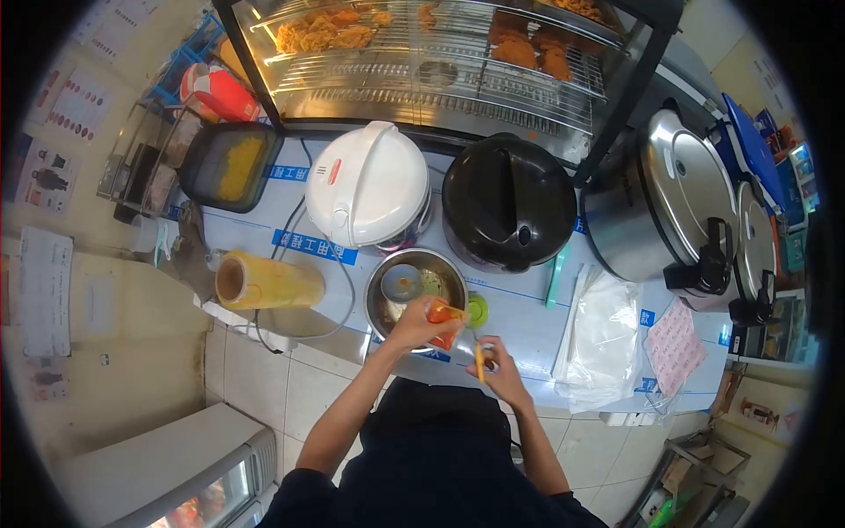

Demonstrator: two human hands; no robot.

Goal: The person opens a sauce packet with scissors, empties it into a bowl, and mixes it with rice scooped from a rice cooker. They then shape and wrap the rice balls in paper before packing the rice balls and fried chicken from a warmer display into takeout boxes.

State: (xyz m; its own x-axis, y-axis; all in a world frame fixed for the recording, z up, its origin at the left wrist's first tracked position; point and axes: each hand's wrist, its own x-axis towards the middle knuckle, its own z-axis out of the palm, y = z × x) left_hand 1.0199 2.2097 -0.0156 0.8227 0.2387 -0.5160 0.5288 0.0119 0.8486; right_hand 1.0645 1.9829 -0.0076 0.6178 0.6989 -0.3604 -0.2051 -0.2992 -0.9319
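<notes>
My left hand (415,327) is closed around an orange-red sauce packet (447,326), held over the near right rim of a metal bowl (372,304). Inside the bowl are a clear cup (400,283) and some pale greenish contents. Just right of the packet, my right hand (503,374) grips what look like scissors (480,361) with a yellow handle. Their tips point toward the packet, but whether they touch it I cannot tell. A round green item (477,310) lies right beside the bowl.
Behind the bowl stand a white cooker (370,189) and a black cooker (509,202), below a glass food warmer (422,106). A roll of plastic film (273,282) lies left. Clear plastic bags (601,330) and steel pots (664,198) are right. A cable (345,304) crosses the counter.
</notes>
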